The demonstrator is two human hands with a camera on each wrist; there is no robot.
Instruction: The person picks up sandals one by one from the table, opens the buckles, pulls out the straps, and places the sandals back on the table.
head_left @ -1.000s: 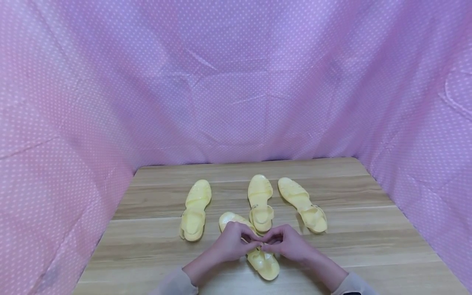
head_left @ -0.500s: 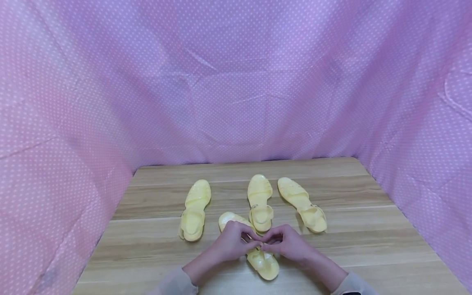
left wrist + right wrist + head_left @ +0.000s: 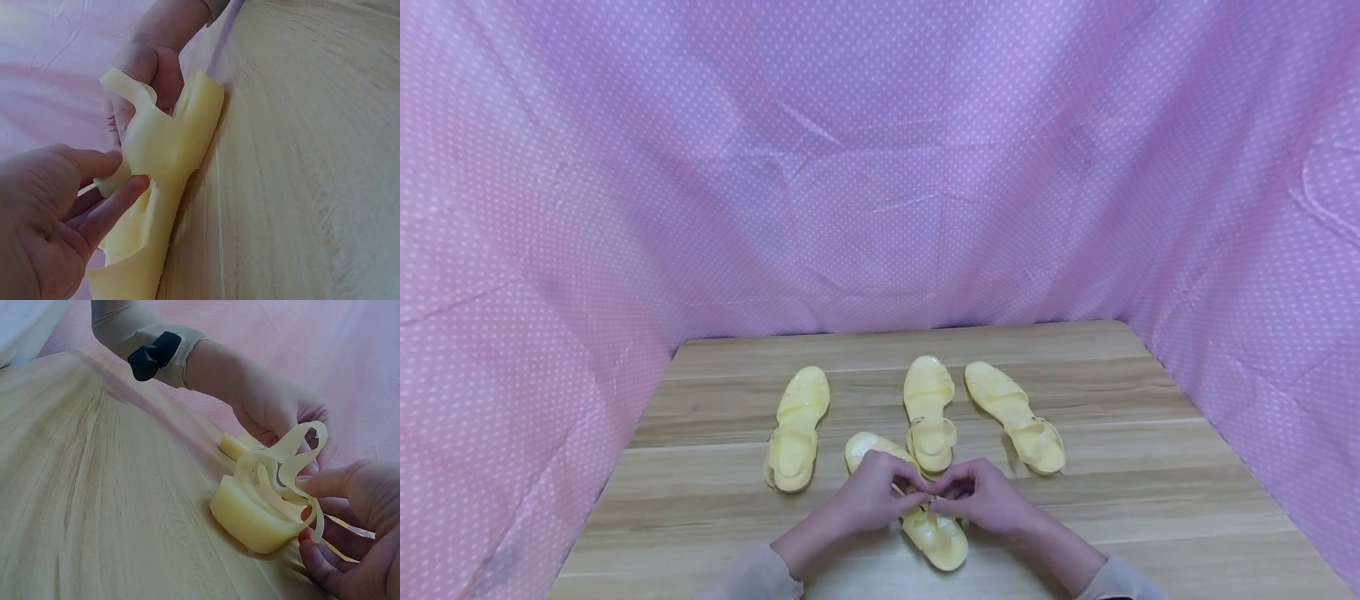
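A pale yellow jelly sandal (image 3: 946, 550) lies slantwise on the wooden table near the front, its toe pointing to the far left. Both hands meet over its ankle strap and hide the middle of the shoe. My left hand (image 3: 874, 493) pinches one strap end (image 3: 111, 182) between thumb and fingers, as the left wrist view shows. From the other side my right hand (image 3: 988, 498) pinches the strap, with the thumb on it and the fingers behind. In the right wrist view the strap (image 3: 294, 447) stands up in a loop above the heel (image 3: 253, 519).
Three more yellow sandals lie farther back: one on the left (image 3: 797, 429), one in the middle (image 3: 929, 400) with its heel close to the handled sandal, and one on the right (image 3: 1015, 417). Pink dotted cloth (image 3: 880, 208) hangs around the table (image 3: 715, 533).
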